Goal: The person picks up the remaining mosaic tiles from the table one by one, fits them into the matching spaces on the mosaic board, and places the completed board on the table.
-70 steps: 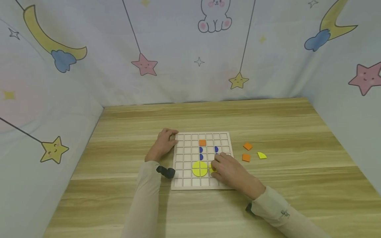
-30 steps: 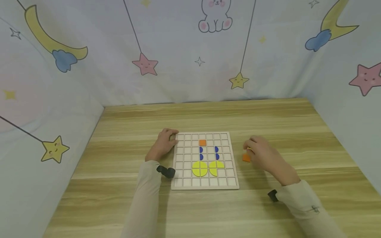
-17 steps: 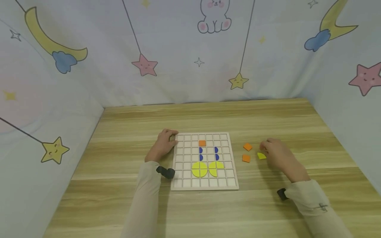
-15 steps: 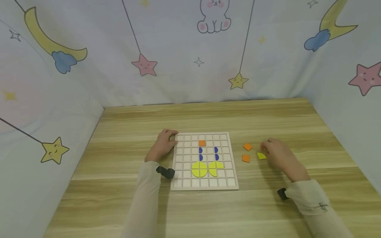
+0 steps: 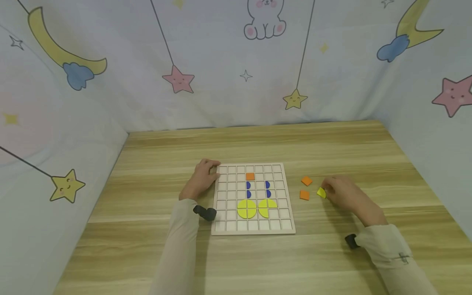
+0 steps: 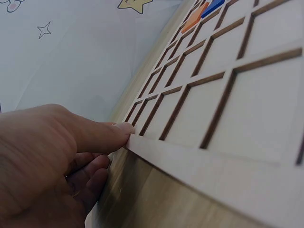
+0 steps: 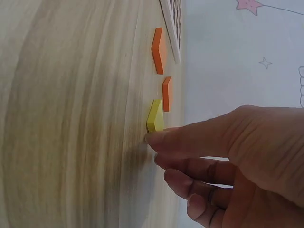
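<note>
A pale wooden grid board (image 5: 231,225) lies on the table before me. Its cells bear an orange square, blue half-circles and yellow quarter-circles. My left hand (image 5: 200,178) holds the board at its upper left corner; in the left wrist view the thumb (image 6: 102,135) touches the rim, the other fingers partly hidden behind it. To the right of the board, my right hand (image 5: 343,194) pinches a yellow quarter-circle piece (image 5: 321,192) between thumb and fingers. In the right wrist view the yellow piece (image 7: 155,116) is at the thumb tip, close to the tabletop.
Two loose orange squares lie between board and right hand: one orange square (image 5: 306,180) farther back, another orange square (image 5: 304,195) nearer. Beyond the wooden table (image 5: 166,143) hangs a printed cloth (image 5: 217,49) with stars and moons, also along both sides.
The right hand left the board, where the second yellow shape now shows three quarter-circles, and went right to the loose yellow piece, which it has turned slightly. The left hand stayed put.
</note>
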Demonstrator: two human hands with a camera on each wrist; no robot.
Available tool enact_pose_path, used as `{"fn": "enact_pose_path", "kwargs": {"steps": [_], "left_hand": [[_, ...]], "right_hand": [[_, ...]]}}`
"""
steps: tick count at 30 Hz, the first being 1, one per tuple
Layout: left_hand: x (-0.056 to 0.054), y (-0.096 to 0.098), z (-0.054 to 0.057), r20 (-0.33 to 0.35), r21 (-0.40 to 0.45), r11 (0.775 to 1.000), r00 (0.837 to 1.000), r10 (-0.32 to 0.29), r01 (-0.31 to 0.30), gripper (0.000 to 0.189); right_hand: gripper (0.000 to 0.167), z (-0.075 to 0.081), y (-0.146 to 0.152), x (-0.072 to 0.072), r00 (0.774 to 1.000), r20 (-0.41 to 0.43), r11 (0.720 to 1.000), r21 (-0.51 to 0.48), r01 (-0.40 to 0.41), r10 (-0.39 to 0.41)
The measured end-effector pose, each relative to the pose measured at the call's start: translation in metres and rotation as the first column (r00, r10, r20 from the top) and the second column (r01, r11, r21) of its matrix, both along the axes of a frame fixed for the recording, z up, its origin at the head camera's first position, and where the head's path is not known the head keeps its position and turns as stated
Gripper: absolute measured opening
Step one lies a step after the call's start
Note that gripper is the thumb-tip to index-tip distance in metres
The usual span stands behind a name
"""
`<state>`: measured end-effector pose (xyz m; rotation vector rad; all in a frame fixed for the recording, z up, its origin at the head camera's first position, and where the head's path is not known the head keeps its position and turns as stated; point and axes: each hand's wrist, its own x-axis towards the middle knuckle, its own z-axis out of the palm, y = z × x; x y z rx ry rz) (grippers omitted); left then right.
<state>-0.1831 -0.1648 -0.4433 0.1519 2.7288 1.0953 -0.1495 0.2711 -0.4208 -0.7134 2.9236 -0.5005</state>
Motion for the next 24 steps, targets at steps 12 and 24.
{"fn": "enact_pose_path", "kwargs": {"steps": [12, 24], "left_hand": [[-0.0016, 0.0002, 0.0009, 0.013, -0.015, 1.0, 1.0, 0.006, -0.005, 0.044], [-0.0011, 0.0004, 0.0009, 0.024, -0.018, 1.0, 1.0, 0.014, -0.014, 0.044]], "right_hand": [[0.028, 0.0012, -0.0023, 0.0041, 0.995, 0.101, 0.999, -0.041, 0.001, 0.003], [0.028, 0.0, -0.0007, 0.0055, 0.991, 0.132, 0.996, -0.082, 0.022, -0.011]]}}
